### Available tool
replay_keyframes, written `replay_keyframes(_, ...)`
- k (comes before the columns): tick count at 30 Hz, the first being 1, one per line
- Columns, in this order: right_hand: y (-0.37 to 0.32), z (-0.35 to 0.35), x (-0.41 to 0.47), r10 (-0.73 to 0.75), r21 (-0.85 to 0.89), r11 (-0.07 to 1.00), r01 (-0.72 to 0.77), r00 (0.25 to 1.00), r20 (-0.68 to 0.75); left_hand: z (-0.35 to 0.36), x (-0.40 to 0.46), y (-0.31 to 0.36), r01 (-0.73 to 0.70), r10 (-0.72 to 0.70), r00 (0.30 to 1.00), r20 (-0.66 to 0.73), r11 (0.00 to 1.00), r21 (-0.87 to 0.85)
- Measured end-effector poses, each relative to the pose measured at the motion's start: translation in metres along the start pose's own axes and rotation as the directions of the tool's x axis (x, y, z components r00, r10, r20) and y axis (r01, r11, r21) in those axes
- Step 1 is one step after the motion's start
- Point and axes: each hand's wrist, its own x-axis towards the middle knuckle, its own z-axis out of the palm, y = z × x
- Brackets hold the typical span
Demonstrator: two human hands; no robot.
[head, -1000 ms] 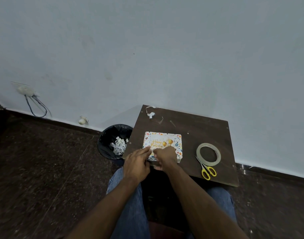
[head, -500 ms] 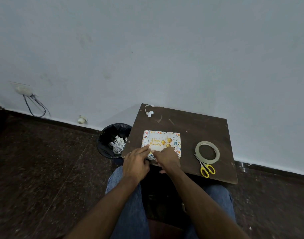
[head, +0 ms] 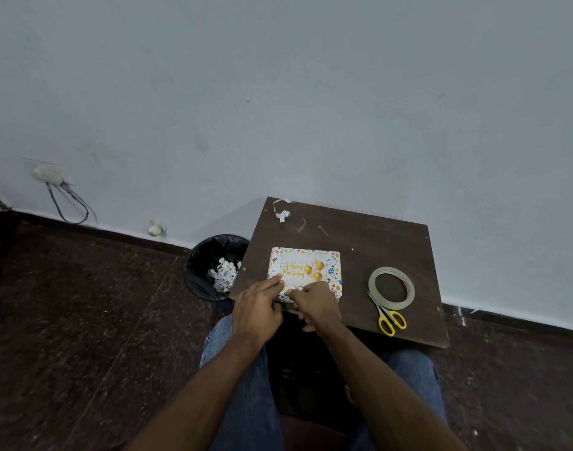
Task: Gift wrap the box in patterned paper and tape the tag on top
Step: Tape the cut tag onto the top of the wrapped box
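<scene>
Black bin (head: 213,265) with paper scraps stands left of your table (head: 360,242). Your left hand (head: 257,307) lies nearly flat, fingers pressing the tag (head: 303,271) on the wrapped box (head: 334,275) at the table's near edge; your right hand (head: 317,305), fingers curled, pinches something at the tag's near edge. Tape (head: 390,288) and scissors (head: 387,315) lie right.

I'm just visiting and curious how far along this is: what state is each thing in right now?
Box: wrapped in patterned paper, flat on the board.
Tag: lying on top of the box.
Left hand: fingers pressing the tag's near edge.
Right hand: fingers at the tag's near edge.
Tape roll: lying flat, untouched.
Scissors: closed.
Bin: holds paper scraps.
</scene>
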Motion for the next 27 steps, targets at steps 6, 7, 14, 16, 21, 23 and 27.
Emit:
replay_keyframes(6, 0.012, -0.023, -0.002, -0.084, -0.144, 0.988, 0.057, 0.979, -0.185, -0.002, 0.000, 0.000, 0.011, -0.011, 1.000, 0.011, 1.000, -0.006)
replay_keyframes(7, 0.014, -0.031, 0.000, -0.140, -0.186, 0.978, 0.095, 0.959, -0.248, -0.002, 0.000, 0.000, 0.012, -0.012, 1.000, 0.006, 1.000, -0.013)
replay_keyframes(14, 0.021, -0.069, 0.035, -0.523, -0.579, 0.718, 0.386, 0.849, -0.081, -0.002, -0.002, 0.003, 0.030, -0.030, 1.000, 0.003, 0.999, -0.020)
replay_keyframes(16, 0.014, -0.070, 0.045, -0.487, -0.609, 0.666, 0.432, 0.869, 0.084, -0.003, -0.003, 0.006, 0.024, -0.024, 0.999, 0.023, 1.000, 0.001)
replay_keyframes(21, 0.010, -0.065, 0.055, -0.411, -0.635, 0.648, 0.420, 0.895, 0.172, 0.011, -0.024, 0.006, 0.056, -0.060, 0.997, 0.043, 0.995, 0.086)
replay_keyframes(23, 0.010, -0.067, 0.052, -0.411, -0.640, 0.657, 0.398, 0.901, 0.138, 0.020, -0.032, 0.005, 0.131, -0.131, 0.991, -0.005, 0.991, 0.020)
replay_keyframes(27, 0.019, -0.062, 0.033, -0.395, -0.613, 0.726, 0.313, 0.919, 0.001, 0.024, -0.028, 0.019, 0.218, -0.236, 0.968, -0.083, 0.959, -0.181)
